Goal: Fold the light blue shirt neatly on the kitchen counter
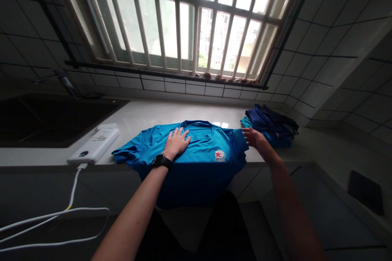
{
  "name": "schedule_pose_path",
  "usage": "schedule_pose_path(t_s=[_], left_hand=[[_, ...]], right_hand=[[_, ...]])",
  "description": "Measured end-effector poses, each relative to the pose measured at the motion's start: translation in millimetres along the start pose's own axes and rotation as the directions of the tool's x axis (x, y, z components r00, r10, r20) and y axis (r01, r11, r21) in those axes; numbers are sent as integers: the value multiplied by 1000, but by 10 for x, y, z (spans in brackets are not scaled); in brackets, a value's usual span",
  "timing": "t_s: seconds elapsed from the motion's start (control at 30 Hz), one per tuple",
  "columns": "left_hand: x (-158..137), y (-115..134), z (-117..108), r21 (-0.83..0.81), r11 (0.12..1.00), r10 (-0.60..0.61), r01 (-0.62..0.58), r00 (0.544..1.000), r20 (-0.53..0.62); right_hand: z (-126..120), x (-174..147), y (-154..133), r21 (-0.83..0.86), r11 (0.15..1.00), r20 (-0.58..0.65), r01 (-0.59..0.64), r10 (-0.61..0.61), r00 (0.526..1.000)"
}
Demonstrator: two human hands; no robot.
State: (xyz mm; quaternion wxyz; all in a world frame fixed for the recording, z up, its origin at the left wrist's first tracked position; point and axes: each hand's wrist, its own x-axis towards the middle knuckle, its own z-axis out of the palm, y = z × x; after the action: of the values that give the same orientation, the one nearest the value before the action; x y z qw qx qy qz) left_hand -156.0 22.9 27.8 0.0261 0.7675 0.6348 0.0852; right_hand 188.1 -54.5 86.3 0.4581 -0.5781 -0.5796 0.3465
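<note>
Apparently, from afar, I was at the smoothing step: the blue shirt [199, 144] hung over the counter [150, 110] edge, my left hand [177, 142] flat on it, fingers slightly spread. My right hand [256, 138] was at a sleeve [239, 140], pinching or not I couldn't tell; straightening it seemed called for. A clothes pile [271, 124] lay beyond.

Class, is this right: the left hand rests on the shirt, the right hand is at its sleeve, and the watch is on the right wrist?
The watch is on the left wrist, not the right, as the head view shows. The left hand rests on the shirt, and the right hand is at its sleeve.
</note>
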Motion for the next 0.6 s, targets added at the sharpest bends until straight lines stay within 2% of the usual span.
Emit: schedule_pose_path(t_s=[0.13, 0.2, 0.27, 0.33, 0.4, 0.47, 0.53, 0.6], left_hand=[[-7, 7, -8, 2, 1000, -4, 4, 1000, -3], [-10, 10, -9, -1, 1000, -3, 3, 1000, -5], [-10, 10, -4, -3, 1000, -5, 5, 1000, -6], [-7, 9, 4, -3, 1000, -6, 6, 1000, -11], [-5, 6, 12, -2, 1000, -5, 5, 1000, -15], [-5, 6, 14, -5, 1000, -3, 3, 1000, -18], [-6, 8, 8, -9, 1000, -3, 2, 1000, -15], [-8, 14, -4, -14, 1000, -7, 7, 1000, -5]], right_hand=[[46, 2, -4, -129, 991, -73, 34, -44, 996], [80, 3, 56, -231, 973, -61, 19, -34, 998], [126, -11, 117, -251, 968, 35, 17, -8, 999], [173, -37, 154, -183, 983, 173, 19, 13, 985], [203, -62, 159, -149, 989, 213, 16, 16, 977], [204, -88, 142, -260, 965, 92, 24, 0, 996], [175, -123, 116, -441, 898, -35, 1, -18, 999], [132, -169, 92, -542, 840, -12, -29, 27, 1000]])
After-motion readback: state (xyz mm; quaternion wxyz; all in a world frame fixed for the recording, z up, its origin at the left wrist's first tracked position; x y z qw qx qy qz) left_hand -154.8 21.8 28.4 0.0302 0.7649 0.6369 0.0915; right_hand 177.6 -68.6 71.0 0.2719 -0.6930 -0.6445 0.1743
